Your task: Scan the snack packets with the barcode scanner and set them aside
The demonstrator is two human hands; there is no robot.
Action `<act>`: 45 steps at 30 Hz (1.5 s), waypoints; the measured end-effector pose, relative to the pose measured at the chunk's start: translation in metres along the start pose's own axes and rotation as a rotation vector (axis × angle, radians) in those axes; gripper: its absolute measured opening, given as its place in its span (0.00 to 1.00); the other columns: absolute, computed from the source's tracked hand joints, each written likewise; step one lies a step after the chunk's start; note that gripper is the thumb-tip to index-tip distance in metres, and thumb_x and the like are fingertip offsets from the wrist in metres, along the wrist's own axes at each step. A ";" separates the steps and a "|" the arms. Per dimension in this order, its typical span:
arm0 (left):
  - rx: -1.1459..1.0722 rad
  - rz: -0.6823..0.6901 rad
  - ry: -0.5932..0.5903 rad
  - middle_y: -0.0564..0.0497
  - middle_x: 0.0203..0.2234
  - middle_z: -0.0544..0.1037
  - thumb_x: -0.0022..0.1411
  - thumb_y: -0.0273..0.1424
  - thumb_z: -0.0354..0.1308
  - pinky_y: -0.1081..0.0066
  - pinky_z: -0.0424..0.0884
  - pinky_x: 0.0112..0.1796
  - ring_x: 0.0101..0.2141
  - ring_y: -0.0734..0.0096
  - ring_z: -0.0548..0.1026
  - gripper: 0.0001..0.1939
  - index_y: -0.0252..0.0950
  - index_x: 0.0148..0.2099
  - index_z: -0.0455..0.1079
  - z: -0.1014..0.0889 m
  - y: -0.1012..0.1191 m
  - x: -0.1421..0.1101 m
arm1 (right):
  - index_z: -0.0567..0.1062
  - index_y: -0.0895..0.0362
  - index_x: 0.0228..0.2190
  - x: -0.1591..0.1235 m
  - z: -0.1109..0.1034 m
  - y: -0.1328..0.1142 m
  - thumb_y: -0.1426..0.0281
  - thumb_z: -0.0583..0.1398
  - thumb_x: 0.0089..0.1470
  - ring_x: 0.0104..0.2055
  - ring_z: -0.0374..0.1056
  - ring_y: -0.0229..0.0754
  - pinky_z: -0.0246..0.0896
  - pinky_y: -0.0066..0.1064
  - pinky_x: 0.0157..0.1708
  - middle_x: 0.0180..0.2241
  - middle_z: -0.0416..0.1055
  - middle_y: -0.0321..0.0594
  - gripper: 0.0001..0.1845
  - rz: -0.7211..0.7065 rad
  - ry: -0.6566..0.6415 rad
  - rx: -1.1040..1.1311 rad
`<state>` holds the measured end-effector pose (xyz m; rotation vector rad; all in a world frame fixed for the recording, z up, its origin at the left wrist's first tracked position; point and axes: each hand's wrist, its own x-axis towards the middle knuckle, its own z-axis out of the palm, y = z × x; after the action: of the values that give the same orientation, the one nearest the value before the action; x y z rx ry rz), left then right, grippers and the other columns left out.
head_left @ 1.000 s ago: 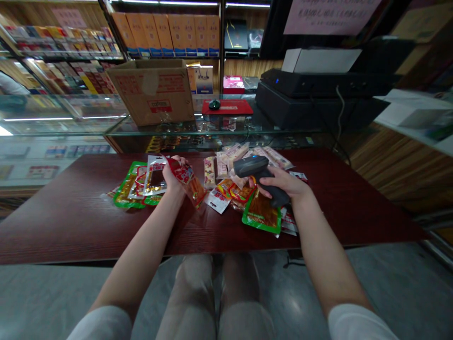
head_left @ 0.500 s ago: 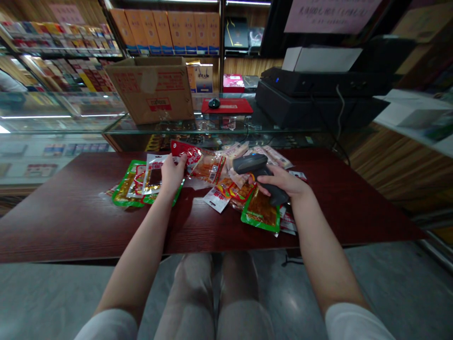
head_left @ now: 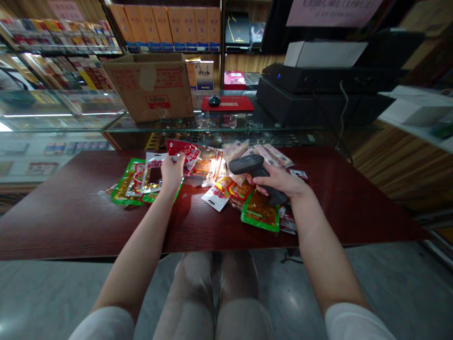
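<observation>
My right hand [head_left: 281, 181] is wrapped round the grip of a dark barcode scanner [head_left: 247, 164], whose head points left. My left hand [head_left: 172, 173] is closed, pinching the edge of a red and clear snack packet [head_left: 202, 165]. A bright patch of light falls on that packet's right part. Below and behind my left hand lie a white-edged snack packet [head_left: 153, 177] and green-edged snack packets [head_left: 124, 190]. Beneath the scanner, a green-edged snack packet [head_left: 260, 213] and a white-ended packet [head_left: 215, 197] rest on a mixed pile. Pale packets [head_left: 274, 155] lie behind the scanner.
The dark red wooden table [head_left: 88, 226] meets a glass counter at the back. On the counter stand an open cardboard box [head_left: 152, 89], a mouse [head_left: 214, 100] on a red mat [head_left: 233, 104], and black equipment [head_left: 293, 101] with a hanging cable.
A bright light from the scanner now shows on the red and clear packet. That packet has shifted slightly left and tilted; both hands keep their grips.
</observation>
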<state>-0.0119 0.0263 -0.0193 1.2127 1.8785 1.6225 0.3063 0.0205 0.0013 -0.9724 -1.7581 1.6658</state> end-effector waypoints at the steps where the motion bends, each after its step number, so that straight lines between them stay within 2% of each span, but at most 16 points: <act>1: 0.000 -0.001 0.003 0.56 0.20 0.69 0.61 0.34 0.58 0.73 0.62 0.25 0.22 0.73 0.65 0.09 0.36 0.31 0.68 0.000 -0.002 0.001 | 0.67 0.56 0.39 0.000 -0.001 0.000 0.60 0.69 0.50 0.19 0.61 0.32 0.56 0.26 0.18 0.25 0.69 0.33 0.21 -0.005 -0.002 0.011; 6: 0.027 0.139 0.104 0.54 0.25 0.72 0.62 0.34 0.58 0.71 0.67 0.34 0.28 0.72 0.70 0.07 0.36 0.34 0.67 -0.001 -0.017 0.015 | 0.67 0.57 0.39 0.001 -0.004 0.004 0.57 0.69 0.50 0.18 0.61 0.34 0.54 0.25 0.17 0.19 0.66 0.30 0.23 -0.014 -0.014 0.060; 10: 0.082 0.260 0.258 0.53 0.30 0.72 0.62 0.31 0.56 0.68 0.68 0.40 0.33 0.70 0.71 0.04 0.37 0.38 0.64 -0.013 -0.016 0.017 | 0.67 0.57 0.40 0.001 -0.004 0.004 0.57 0.69 0.49 0.18 0.61 0.34 0.54 0.24 0.16 0.19 0.67 0.30 0.24 -0.051 0.046 0.129; 13: 0.185 0.469 0.409 0.47 0.37 0.72 0.61 0.25 0.52 0.61 0.67 0.47 0.41 0.62 0.72 0.05 0.37 0.41 0.64 -0.028 -0.008 0.009 | 0.67 0.56 0.41 0.000 -0.004 0.000 0.58 0.70 0.48 0.18 0.61 0.34 0.55 0.25 0.17 0.19 0.67 0.29 0.25 -0.083 0.082 0.188; 16: 0.354 0.646 0.436 0.42 0.42 0.72 0.55 0.20 0.52 0.54 0.65 0.52 0.48 0.55 0.70 0.11 0.37 0.40 0.67 -0.044 -0.002 0.006 | 0.67 0.56 0.40 -0.003 -0.006 -0.004 0.58 0.69 0.48 0.18 0.61 0.34 0.55 0.25 0.17 0.18 0.67 0.29 0.24 -0.074 0.093 0.226; 18: 0.487 0.693 0.394 0.41 0.41 0.73 0.53 0.19 0.53 0.51 0.65 0.53 0.47 0.53 0.71 0.12 0.36 0.39 0.69 -0.055 -0.002 0.011 | 0.66 0.55 0.39 -0.003 -0.007 -0.004 0.58 0.70 0.47 0.18 0.61 0.34 0.55 0.25 0.17 0.18 0.67 0.29 0.24 -0.059 0.107 0.238; 22: 0.705 0.842 0.275 0.43 0.39 0.77 0.58 0.22 0.54 0.48 0.62 0.59 0.47 0.55 0.72 0.08 0.35 0.38 0.72 -0.081 -0.011 0.023 | 0.65 0.54 0.38 0.000 -0.008 -0.002 0.58 0.70 0.46 0.18 0.61 0.33 0.55 0.25 0.17 0.18 0.67 0.29 0.25 -0.045 0.128 0.246; 24: 0.785 0.966 0.089 0.45 0.40 0.78 0.59 0.23 0.54 0.49 0.60 0.61 0.46 0.57 0.74 0.08 0.37 0.38 0.73 -0.098 -0.021 0.019 | 0.65 0.54 0.38 0.001 -0.008 -0.001 0.58 0.70 0.45 0.18 0.61 0.34 0.55 0.25 0.17 0.19 0.68 0.30 0.25 -0.048 0.134 0.248; 27: 0.922 1.084 -0.328 0.46 0.45 0.80 0.62 0.25 0.51 0.50 0.57 0.63 0.49 0.58 0.76 0.12 0.40 0.40 0.75 -0.124 -0.037 -0.004 | 0.66 0.55 0.39 0.002 -0.007 0.000 0.59 0.71 0.45 0.18 0.61 0.34 0.56 0.25 0.17 0.20 0.68 0.31 0.26 -0.060 0.144 0.260; 29: 1.016 0.998 -0.475 0.45 0.48 0.80 0.63 0.26 0.50 0.49 0.54 0.64 0.52 0.56 0.75 0.14 0.41 0.44 0.76 -0.136 -0.045 -0.021 | 0.66 0.55 0.39 0.002 -0.008 0.000 0.59 0.70 0.45 0.18 0.61 0.34 0.56 0.25 0.17 0.20 0.67 0.30 0.25 -0.058 0.135 0.262; 31: 1.091 0.850 -0.487 0.41 0.51 0.78 0.63 0.31 0.50 0.46 0.53 0.65 0.54 0.51 0.75 0.16 0.38 0.48 0.75 -0.142 -0.048 -0.032 | 0.66 0.55 0.40 0.002 -0.009 0.002 0.59 0.70 0.46 0.18 0.61 0.34 0.56 0.26 0.17 0.20 0.67 0.30 0.25 -0.056 0.124 0.260; 36: 1.206 0.588 -0.446 0.31 0.53 0.76 0.65 0.52 0.48 0.42 0.52 0.63 0.56 0.39 0.72 0.32 0.29 0.52 0.74 -0.135 -0.037 -0.032 | 0.66 0.55 0.39 0.002 -0.011 0.004 0.59 0.69 0.48 0.18 0.61 0.34 0.56 0.26 0.17 0.19 0.67 0.29 0.23 -0.066 0.126 0.264; 39: 1.290 0.535 -0.347 0.27 0.51 0.76 0.62 0.53 0.52 0.36 0.49 0.61 0.57 0.32 0.69 0.33 0.27 0.51 0.74 -0.117 -0.023 -0.039 | 0.66 0.55 0.39 0.002 -0.011 0.004 0.59 0.69 0.48 0.18 0.61 0.34 0.57 0.26 0.18 0.19 0.67 0.30 0.23 -0.058 0.122 0.269; 41: 1.298 0.587 -0.287 0.26 0.54 0.74 0.61 0.50 0.57 0.35 0.48 0.61 0.61 0.30 0.65 0.31 0.26 0.52 0.73 -0.097 -0.008 -0.054 | 0.66 0.55 0.39 0.001 -0.010 0.003 0.59 0.69 0.48 0.19 0.61 0.34 0.58 0.26 0.18 0.20 0.67 0.31 0.23 -0.056 0.121 0.269; 43: 1.216 0.645 -0.404 0.28 0.55 0.74 0.63 0.44 0.58 0.42 0.56 0.60 0.59 0.36 0.68 0.27 0.27 0.54 0.72 -0.071 0.008 -0.073 | 0.67 0.55 0.38 0.001 -0.010 0.002 0.59 0.69 0.47 0.19 0.62 0.35 0.58 0.26 0.18 0.20 0.67 0.31 0.22 -0.061 0.119 0.271; 45: 1.106 0.656 -0.633 0.33 0.53 0.75 0.68 0.43 0.53 0.53 0.67 0.54 0.52 0.47 0.74 0.23 0.30 0.55 0.70 -0.042 0.022 -0.092 | 0.67 0.55 0.38 0.001 -0.010 0.001 0.59 0.69 0.47 0.19 0.61 0.35 0.57 0.26 0.17 0.20 0.67 0.31 0.22 -0.067 0.116 0.272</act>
<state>0.0160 -0.0726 -0.0106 2.5706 1.9927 0.0918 0.3136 0.0277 0.0008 -0.8570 -1.4288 1.7146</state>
